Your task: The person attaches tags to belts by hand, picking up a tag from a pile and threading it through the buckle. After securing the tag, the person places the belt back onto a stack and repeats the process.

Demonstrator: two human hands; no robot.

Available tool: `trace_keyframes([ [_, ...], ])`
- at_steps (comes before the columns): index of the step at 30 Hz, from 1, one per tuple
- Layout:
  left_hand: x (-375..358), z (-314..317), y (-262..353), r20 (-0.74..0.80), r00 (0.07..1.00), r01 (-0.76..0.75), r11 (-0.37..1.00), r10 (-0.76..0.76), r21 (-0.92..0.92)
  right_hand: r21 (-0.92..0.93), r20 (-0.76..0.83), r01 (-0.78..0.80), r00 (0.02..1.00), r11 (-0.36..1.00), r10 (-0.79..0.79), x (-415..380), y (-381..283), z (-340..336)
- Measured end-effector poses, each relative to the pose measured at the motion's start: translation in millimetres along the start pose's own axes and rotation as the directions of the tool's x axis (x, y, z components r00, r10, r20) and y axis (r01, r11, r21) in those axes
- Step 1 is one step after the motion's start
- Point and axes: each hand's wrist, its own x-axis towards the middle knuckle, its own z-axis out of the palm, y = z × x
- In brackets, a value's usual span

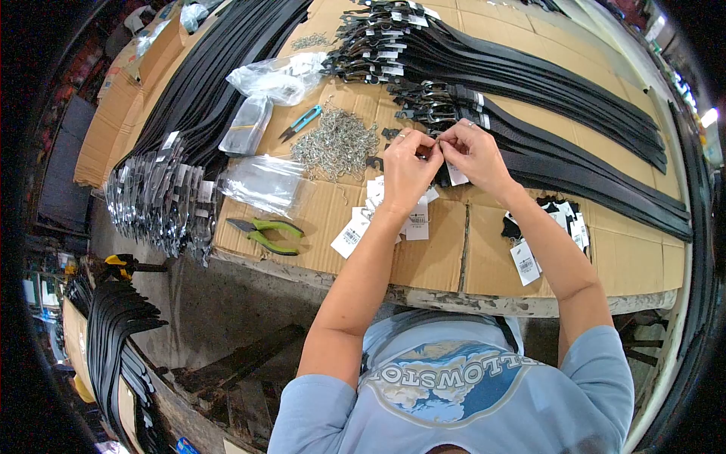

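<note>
My left hand and my right hand meet fingertip to fingertip over the cardboard-covered table. Both are closed in a pinch; what sits between the left fingertips is too small and hidden to name. A white paper tag hangs below my right fingers, its upper end covered by them. Just beyond lies a bundle of black belts with metal buckles. Loose white tags lie under and beside my left wrist. More black hangers with tags lie by my right forearm. To the left is a pile of small metal hooks.
Blue-handled snips and green-handled pliers lie left of my hands. Clear plastic bags are near them. A belt stack stretches across the back; plastic-wrapped belts overhang the left edge. Other belts lie lower left.
</note>
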Motion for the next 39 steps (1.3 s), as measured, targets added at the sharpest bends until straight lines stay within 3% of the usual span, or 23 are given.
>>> trace_keyframes([
  [4, -0.5, 2.6, -6.5, 0.002, 0.997, -0.079, 0.995, 0.079, 0.059, -0.003, -0.031, 0.051, 0.998, 0.999, -0.051, -1.8, -2.5, 1.7],
  [7, -0.6, 3.2, -10.2, 0.006, 0.99, -0.141, 0.979, 0.142, 0.144, 0.004, 0.007, -0.028, 1.0, 1.0, 0.028, -2.2, -5.9, 0.3],
  [9, -1.0, 4.2, -11.3, 0.01, 0.992, -0.125, 0.986, 0.125, 0.112, -0.027, -0.01, 0.049, 0.999, 0.998, -0.049, -2.5, -4.6, 0.5],
  [16, -1.8, 3.9, -8.3, 0.003, 0.997, -0.079, 0.996, 0.079, 0.051, -0.014, 0.056, 0.042, 0.998, 0.999, -0.042, -2.0, -2.3, -7.4],
  [17, -2.0, 3.3, -8.1, 0.004, 0.997, -0.081, 0.996, 0.081, 0.048, 0.092, 0.081, -0.023, 0.997, 0.995, 0.015, -1.6, 3.9, -7.7],
  [19, -0.7, 0.9, -8.9, 0.034, 0.999, 0.001, 1.0, -0.002, 0.031, 0.189, 0.104, -0.088, 0.992, 0.978, 0.069, 2.4, 5.5, -12.9],
  [20, -1.4, 0.4, -8.6, 0.038, 0.999, -0.002, 1.0, 0.001, 0.024, 0.205, 0.162, -0.204, 0.972, 0.957, 0.172, 3.4, 5.3, -17.7],
  [22, -1.4, -0.3, -7.7, 0.14, 0.974, 0.193, 0.976, -0.178, -0.101, 0.241, 0.224, -0.367, 0.922, 0.899, 0.316, 5.5, 0.6, -24.9],
  [25, 3.0, -1.5, -5.2, 0.171, 0.946, 0.314, 0.915, -0.277, -0.255, 0.219, 0.25, -0.401, 0.904, 0.889, 0.346, 5.8, 6.3, -26.3],
  [26, 1.8, -2.6, -2.7, 0.182, 0.924, 0.378, 0.877, -0.337, -0.295, 0.22, 0.249, -0.402, 0.904, 0.889, 0.347, 5.1, 7.0, -26.4],
  [35, 3.3, -3.1, -2.8, 0.245, 0.889, 0.457, 0.785, -0.387, -0.417, 0.247, 0.182, -0.329, 0.94, 0.912, 0.29, 3.1, 7.5, -24.5],
  [37, 3.6, -3.8, -2.3, 0.253, 0.886, 0.462, 0.779, -0.388, -0.424, 0.14, 0.103, -0.14, 0.987, 0.98, 0.127, 4.3, 13.7, -19.1],
  [39, 4.0, -4.6, -1.6, 0.261, 0.883, 0.468, 0.772, -0.39, -0.43, 0.141, 0.12, -0.159, 0.982, 0.977, 0.142, 3.6, 12.5, -17.7],
])
